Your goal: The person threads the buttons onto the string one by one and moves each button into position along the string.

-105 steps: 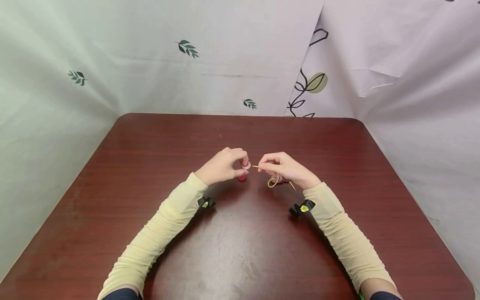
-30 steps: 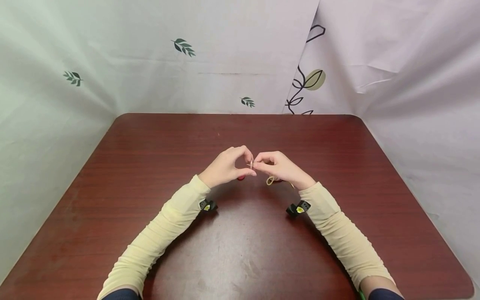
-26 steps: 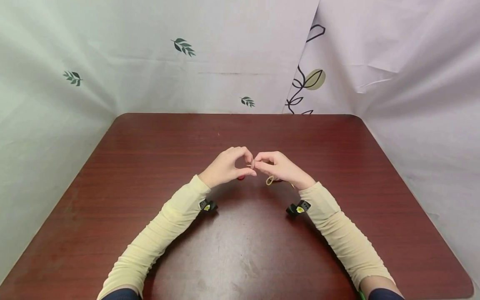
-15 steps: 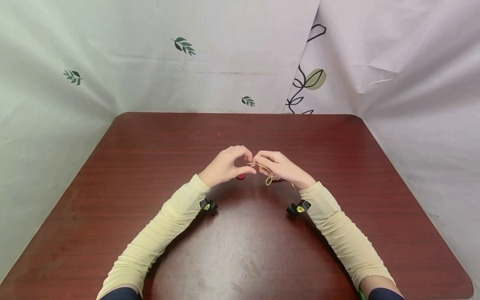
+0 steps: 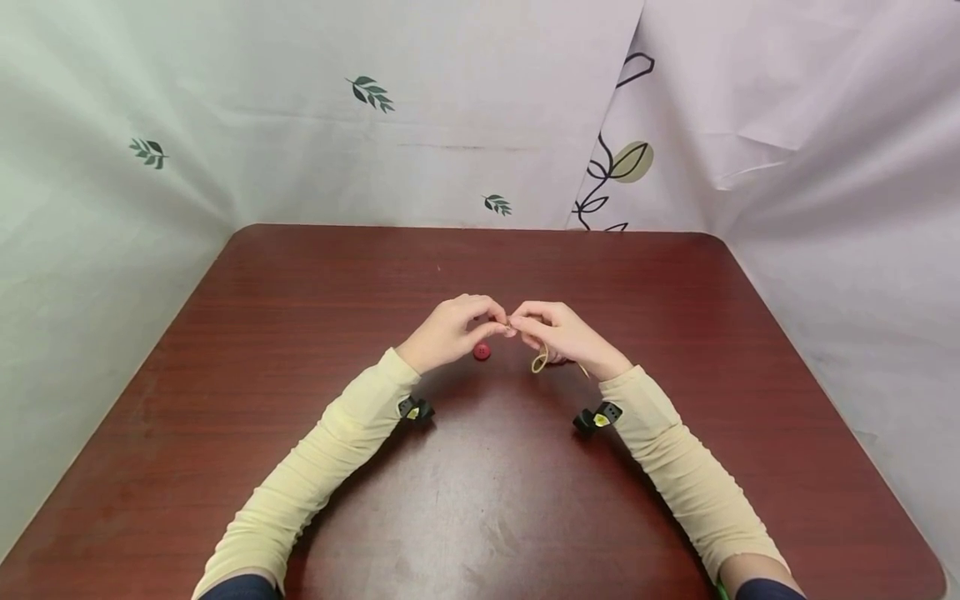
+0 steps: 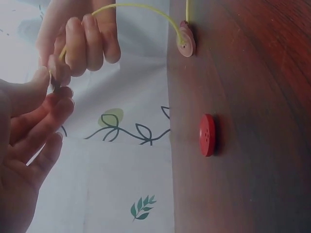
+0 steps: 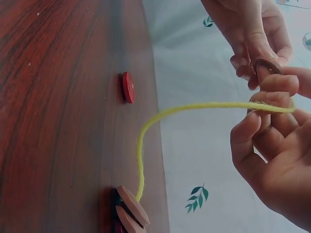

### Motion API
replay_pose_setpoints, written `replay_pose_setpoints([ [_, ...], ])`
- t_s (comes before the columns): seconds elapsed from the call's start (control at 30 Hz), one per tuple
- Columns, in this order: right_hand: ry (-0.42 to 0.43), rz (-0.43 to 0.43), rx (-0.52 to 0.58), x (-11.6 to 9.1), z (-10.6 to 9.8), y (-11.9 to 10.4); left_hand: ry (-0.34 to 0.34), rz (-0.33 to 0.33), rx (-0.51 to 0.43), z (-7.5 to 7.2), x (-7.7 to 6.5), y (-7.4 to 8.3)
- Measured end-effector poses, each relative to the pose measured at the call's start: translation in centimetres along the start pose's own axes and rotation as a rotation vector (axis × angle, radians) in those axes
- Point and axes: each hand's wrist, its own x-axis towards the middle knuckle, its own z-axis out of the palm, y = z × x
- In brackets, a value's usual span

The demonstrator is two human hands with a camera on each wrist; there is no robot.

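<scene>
My left hand [image 5: 452,333] pinches a small brownish button [image 7: 267,63] between thumb and fingertips, edge-on in both wrist views. The right hand [image 5: 567,335] meets it there, fingertips touching the button. A yellow cord [image 7: 194,106] runs through the right hand's curled fingers, and a short bit of it shows by the left thumb tip. Fingers hide most of the button's holes. From the right hand the cord hangs in a loop down to pinkish buttons [image 6: 186,44] strung on it, resting on the table. A red button [image 5: 482,352] lies below the left hand.
The dark red-brown table [image 5: 480,500] extends around both hands. White cloth [image 5: 450,108] with leaf prints surrounds it at the back and sides. Black wrist cameras [image 5: 416,410] sit on both sleeved wrists.
The hands, apart at first, have come together, and the cord tip has entered the button. The left thumb and fingers have closed in, uncovering the red button. The right fingertips have shifted against the held button.
</scene>
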Motion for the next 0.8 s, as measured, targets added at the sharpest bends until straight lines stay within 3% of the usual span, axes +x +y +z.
replay_pose_setpoints([
  [0.17, 0.036, 0.023, 0.015, 0.1, -0.2, 0.2, 0.016, -0.009, 0.039, -0.2, 0.0, 0.1],
  [0.5, 0.024, 0.092, 0.131, 0.0, -0.2, 0.9, 0.039, -0.06, 0.042, -0.9, 0.0, 0.1],
  [0.8, 0.007, 0.106, 0.118, 0.2, -0.3, 1.1, 0.09, -0.054, 0.029, -1.8, 0.0, 0.1],
])
